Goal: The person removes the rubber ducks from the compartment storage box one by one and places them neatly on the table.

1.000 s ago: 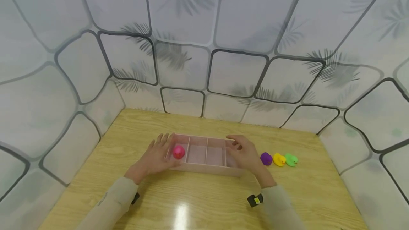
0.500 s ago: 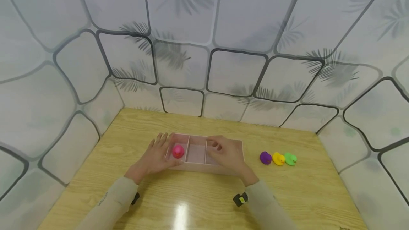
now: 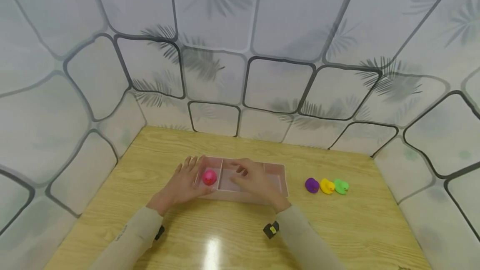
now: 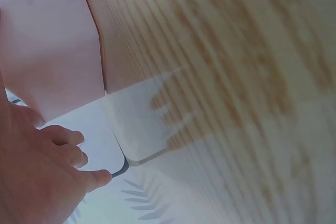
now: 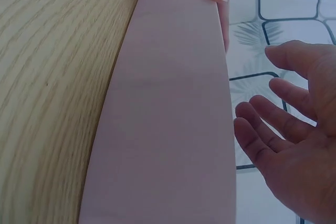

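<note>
The left hand (image 3: 182, 183) lies flat, fingers straight, against the left end of the pink divided tray (image 3: 275, 180) mid-surface. The right hand (image 3: 252, 178) hovers over its middle compartments, fingers spread, holding nothing. A pink duck (image 3: 209, 177) sits in the leftmost compartment. The likely next move is fetching the purple duck (image 3: 312, 185), which calls for a reach to the right.

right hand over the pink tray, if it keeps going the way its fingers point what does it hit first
Probably the pink duck. The right hand hovers over the pink tray with its fingers aimed left, towards the end compartment where the duck sits and the left hand rests. Its height is unclear, so it might pass over the dividers.
</note>
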`<state>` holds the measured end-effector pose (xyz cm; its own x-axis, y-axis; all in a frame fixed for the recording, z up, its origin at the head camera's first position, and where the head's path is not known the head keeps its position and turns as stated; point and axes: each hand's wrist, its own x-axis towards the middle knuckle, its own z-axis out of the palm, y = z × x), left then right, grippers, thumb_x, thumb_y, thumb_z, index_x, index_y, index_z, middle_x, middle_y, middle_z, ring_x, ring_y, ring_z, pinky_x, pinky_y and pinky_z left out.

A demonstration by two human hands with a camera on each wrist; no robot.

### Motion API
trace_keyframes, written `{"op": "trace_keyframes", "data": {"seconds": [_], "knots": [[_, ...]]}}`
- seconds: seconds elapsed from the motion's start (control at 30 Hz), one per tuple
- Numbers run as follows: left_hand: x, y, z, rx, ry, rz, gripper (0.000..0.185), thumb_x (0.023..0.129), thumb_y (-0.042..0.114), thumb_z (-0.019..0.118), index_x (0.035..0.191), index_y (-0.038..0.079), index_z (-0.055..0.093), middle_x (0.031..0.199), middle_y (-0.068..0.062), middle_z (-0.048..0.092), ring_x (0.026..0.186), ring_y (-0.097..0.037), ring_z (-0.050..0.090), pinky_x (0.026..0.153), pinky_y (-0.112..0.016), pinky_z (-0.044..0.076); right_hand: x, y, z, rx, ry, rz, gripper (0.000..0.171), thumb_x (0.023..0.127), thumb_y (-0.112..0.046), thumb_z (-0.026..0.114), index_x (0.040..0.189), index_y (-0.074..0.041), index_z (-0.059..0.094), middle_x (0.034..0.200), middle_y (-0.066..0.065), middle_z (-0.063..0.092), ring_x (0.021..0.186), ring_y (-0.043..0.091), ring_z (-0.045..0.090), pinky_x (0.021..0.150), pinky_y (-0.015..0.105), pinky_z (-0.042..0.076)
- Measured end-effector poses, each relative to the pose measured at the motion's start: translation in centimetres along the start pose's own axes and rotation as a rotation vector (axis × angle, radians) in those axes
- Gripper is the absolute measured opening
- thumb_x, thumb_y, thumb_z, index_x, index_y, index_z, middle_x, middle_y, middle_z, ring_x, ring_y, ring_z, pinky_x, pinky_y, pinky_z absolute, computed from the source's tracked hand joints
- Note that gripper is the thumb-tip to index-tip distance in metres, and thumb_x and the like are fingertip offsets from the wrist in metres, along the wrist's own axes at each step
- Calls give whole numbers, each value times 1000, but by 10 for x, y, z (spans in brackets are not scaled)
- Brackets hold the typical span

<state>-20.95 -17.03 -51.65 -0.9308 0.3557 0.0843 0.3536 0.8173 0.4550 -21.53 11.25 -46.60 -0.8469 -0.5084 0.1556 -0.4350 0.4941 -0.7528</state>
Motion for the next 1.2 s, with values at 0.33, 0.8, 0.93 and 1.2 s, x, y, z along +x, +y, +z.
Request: {"op": "trace_keyframes", "data": {"seconds": [0.33,0.8,0.93,1.2], "knots": [[-2,2,-2,-32,-7,-8,112,90,72,65,170,9,19,169,-32,25,160,-53,15,125,-75,17,20,-3,19,-39,-56,-30,48,97,-18,74,144,-9,64,126,13,73,103,19,69,88,30,59],[-2,1,0,-56,-18,-15,110,91,74,62,170,12,17,171,-29,25,160,-52,15,125,-75,16,41,-2,43,-20,-166,-69,64,95,-12,76,155,-23,54,131,4,71,81,6,61,71,22,57],[-2,1,-1,-57,-21,-18,109,92,73,62,170,12,16,171,-28,25,161,-52,15,125,-75,15,46,0,45,-28,-184,-62,68,95,-13,77,157,-26,52,138,4,69,86,10,65,74,23,58],[-1,0,0,-72,-25,-14,111,91,74,62,171,13,16,171,-28,25,161,-51,15,126,-74,15,58,-1,51,-165,-187,5,66,93,-19,81,154,-22,56,143,4,68,107,18,70,94,33,58]]}}
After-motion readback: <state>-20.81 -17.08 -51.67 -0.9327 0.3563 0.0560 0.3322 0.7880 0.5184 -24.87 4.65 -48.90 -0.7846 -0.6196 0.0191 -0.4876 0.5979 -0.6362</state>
